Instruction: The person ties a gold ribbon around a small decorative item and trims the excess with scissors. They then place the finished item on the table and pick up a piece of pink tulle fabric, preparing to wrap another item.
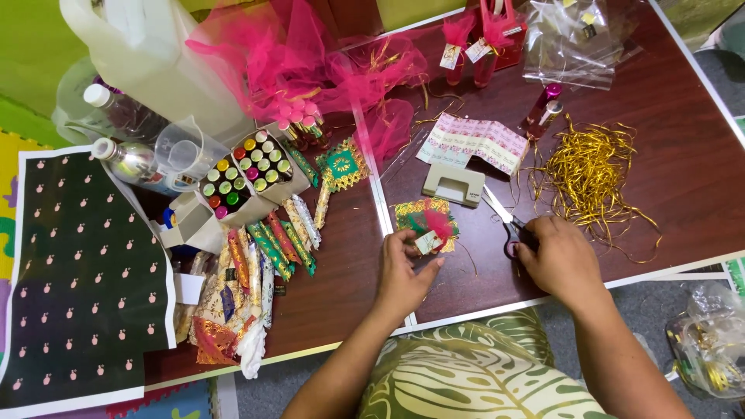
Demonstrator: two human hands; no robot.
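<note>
- Dark wood table, craft clutter across it.
- Left hand pinches small gold-green packet at its near edge; packet lies just ahead of the fingers.
- Right hand closed on scissors; blades angle up-left, tips just right of packet.

Home craft table, foam-mat floor

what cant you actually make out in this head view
- Scissors handles: covered by the right hand.
- Small tag on the decorated packet: too small to read, partly behind left hand fingers.
- Clear bag contents: cut by the right edge.
- White jug: top cut off by the frame.
</note>
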